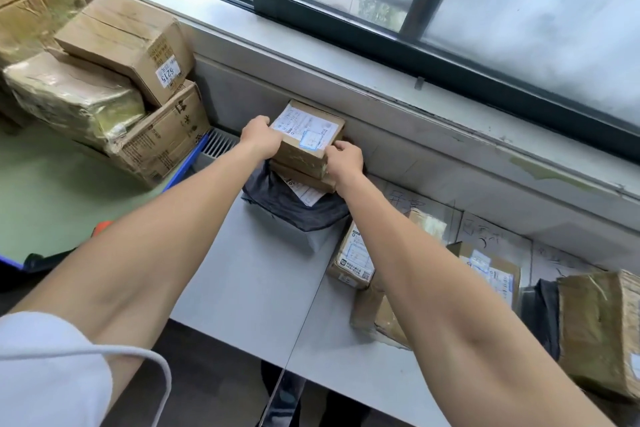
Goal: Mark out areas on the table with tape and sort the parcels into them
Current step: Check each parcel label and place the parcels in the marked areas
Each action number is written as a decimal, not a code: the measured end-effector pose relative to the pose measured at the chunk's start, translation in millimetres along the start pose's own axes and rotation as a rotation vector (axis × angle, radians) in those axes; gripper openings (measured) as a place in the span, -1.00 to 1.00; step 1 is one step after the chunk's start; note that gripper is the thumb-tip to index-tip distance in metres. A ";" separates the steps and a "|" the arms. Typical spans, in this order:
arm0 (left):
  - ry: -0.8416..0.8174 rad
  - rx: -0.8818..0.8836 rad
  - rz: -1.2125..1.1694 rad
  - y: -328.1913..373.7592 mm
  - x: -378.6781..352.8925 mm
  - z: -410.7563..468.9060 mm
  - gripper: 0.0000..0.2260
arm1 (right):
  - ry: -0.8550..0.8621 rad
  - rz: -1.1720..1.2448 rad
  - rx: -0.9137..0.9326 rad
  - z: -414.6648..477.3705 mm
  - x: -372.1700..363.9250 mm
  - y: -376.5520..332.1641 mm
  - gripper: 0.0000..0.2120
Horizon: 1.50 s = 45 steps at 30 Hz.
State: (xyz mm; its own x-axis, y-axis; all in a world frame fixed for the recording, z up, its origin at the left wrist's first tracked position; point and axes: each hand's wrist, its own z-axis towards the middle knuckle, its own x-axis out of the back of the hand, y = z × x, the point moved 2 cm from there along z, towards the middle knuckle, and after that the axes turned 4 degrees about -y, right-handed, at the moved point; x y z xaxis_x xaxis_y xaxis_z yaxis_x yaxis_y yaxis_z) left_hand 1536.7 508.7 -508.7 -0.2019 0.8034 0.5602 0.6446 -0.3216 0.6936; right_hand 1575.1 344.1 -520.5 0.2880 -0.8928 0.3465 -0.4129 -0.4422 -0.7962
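We are holding a small cardboard parcel [306, 135] at the far edge of the grey table [249, 270], right against the wall under the window. Our left hand [259, 137] is curling round its left end and our right hand [346, 159] is pinching its near right corner, so both hands are grasping it. The parcel is lying flat with its white label facing up. Its top is looking almost square from here, and the slightly longer side is running along the wall.

It is sitting on a flatter brown parcel [301, 177]. That one is lying on a dark grey mailing bag [277, 198], which is resting on a pale bag [304, 237]. Both bags are closed, so we cannot tell what they are holding.

To the right, handwritten marks [408, 199] are showing on the table along the wall. A labelled box [353, 260] is lying under our right forearm, another labelled box [491, 267] is sitting further right, and a large taped carton [602, 329] is standing at the right edge. On the floor to the left, big cartons [128, 42] are stacked together.
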 end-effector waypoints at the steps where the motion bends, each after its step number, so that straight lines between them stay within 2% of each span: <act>1: 0.003 0.003 -0.019 -1.0 0.3 0.0 -0.49 | 0.009 0.019 -0.002 -0.3 -0.4 0.7 -0.66; 3: 0.019 0.006 -0.069 -1.7 0.7 -2.4 -0.62 | 0.035 0.036 0.003 -2.2 -0.4 2.0 -0.75; 5: 0.041 0.023 -0.109 -3.1 1.9 -6.5 -0.95 | 0.064 0.064 -0.001 -6.6 0.2 3.3 -0.80; 6: 0.041 0.031 -0.140 -5.1 1.1 -4.3 -0.78 | 0.080 0.087 -0.013 -9.5 1.0 4.1 -0.81; 7: 0.050 0.039 -0.151 -5.7 2.6 -6.8 -0.72 | 0.095 0.113 -0.021 -12.1 2.2 4.7 -0.83; 8: 0.070 0.030 -0.173 -4.7 4.7 -10.3 -0.75 | 0.105 0.135 -0.022 -15.1 3.6 5.2 -0.87; 10: 0.091 0.033 -0.236 -0.5 9.2 -17.8 -0.95 | 0.105 0.169 -0.019 -22.6 7.9 4.3 -0.91; 12: 0.109 0.040 -0.293 4.2 12.7 -23.4 -0.80 | 0.061 0.214 -0.028 -30.5 11.6 4.4 -0.91; 13: 0.124 0.038 -0.316 6.7 13.6 -25.6 -0.78 | 0.028 0.244 -0.033 -35.2 14.0 5.2 -0.94; 16: 0.120 0.016 -0.449 17.6 15.0 -35.3 -0.92 | -0.043 0.290 -0.032 -50.5 25.2 9.5 -0.96; 20: 0.060 -0.070 -0.508 41.2 7.7 -52.4 -0.87 | -0.156 0.363 0.010 -74.0 44.0 19.9 -0.95; 24: 0.024 -0.188 -0.373 71.3 1.9 -68.7 -0.89 | -0.265 0.325 0.056 -85.2 70.1 30.8 -0.93; 26: 0.022 -0.260 -0.235 86.2 1.8 -76.4 -0.95 | -0.179 0.320 0.075 -82.5 90.7 32.6 -0.77; 28: 0.042 -0.345 -0.092 102.0 1.4 -85.9 -0.98 | -0.009 0.327 0.108 -79.8 117.3 32.7 -0.55; 30: 0.029 -0.416 0.022 119.3 -3.8 -97.9 -0.96 | 0.013 0.296 0.179 -80.7 139.8 31.0 -0.37; 34: -0.159 -0.504 0.115 149.5 -26.6 -124.9 -0.90 | -0.182 0.304 0.228 -83.9 162.1 29.3 -0.14; 36: -0.207 -0.525 0.065 161.2 -32.6 -134.0 -0.92 | -0.245 0.400 0.231 -87.3 172.5 25.6 -0.14; 38: -0.188 -0.575 0.022 174.5 -35.4 -139.1 -0.91 | -0.233 0.422 0.245 -86.8 186.3 22.2 -0.16; 41: -0.173 -0.614 -0.133 190.4 -40.2 -144.5 -0.69 | -0.165 0.461 0.274 -87.5 207.6 14.3 -0.15; 43: -0.252 -0.528 -0.196 193.2 -48.7 -147.2 -0.49 | -0.162 0.554 0.285 -90.0 219.3 14.2 -0.21; 45: -0.433 -0.386 -0.226 189.7 -64.3 -153.6 -0.45 | -0.171 0.632 0.285 -94.5 229.8 18.8 -0.25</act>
State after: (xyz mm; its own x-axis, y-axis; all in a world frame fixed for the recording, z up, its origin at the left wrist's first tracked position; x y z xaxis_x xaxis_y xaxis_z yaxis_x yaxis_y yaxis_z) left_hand 1558.7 319.1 -343.7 0.0678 0.9770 0.2022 0.2911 -0.2132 0.9326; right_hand 1551.9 122.4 -409.0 0.2091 -0.9345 -0.2881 -0.3100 0.2161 -0.9258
